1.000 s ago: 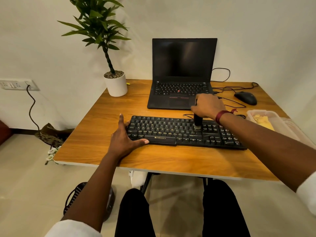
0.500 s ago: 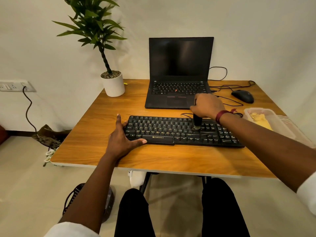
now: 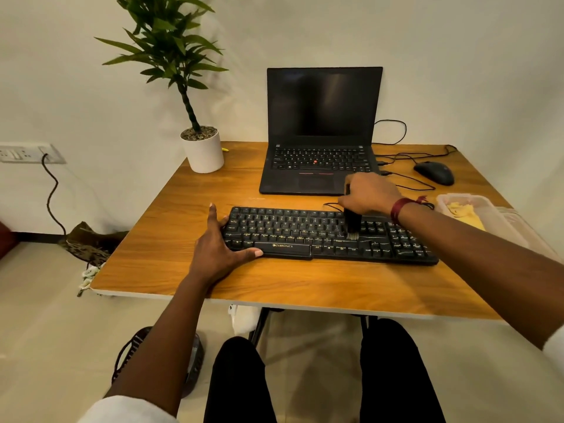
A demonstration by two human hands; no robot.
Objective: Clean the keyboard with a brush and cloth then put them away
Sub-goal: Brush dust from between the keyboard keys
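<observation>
A black keyboard (image 3: 305, 233) lies across the wooden table (image 3: 274, 285). My right hand (image 3: 367, 193) grips a small black brush (image 3: 353, 222) held upright, its pale bristles touching the keys right of the keyboard's middle. My left hand (image 3: 218, 250) rests flat on the table against the keyboard's left end, thumb along its front edge, index finger pointing up its left side. A yellow cloth (image 3: 467, 213) lies in a clear plastic container (image 3: 500, 221) at the table's right edge.
An open black laptop (image 3: 320, 132) stands behind the keyboard. A black mouse (image 3: 435, 173) and cables lie at the back right. A potted plant (image 3: 203, 149) stands at the back left. My legs are under the table's front edge.
The brush has stayed on the same patch of keys, shifting only slightly. My left hand has kept its place at the keyboard's left end. The view has tilted a little.
</observation>
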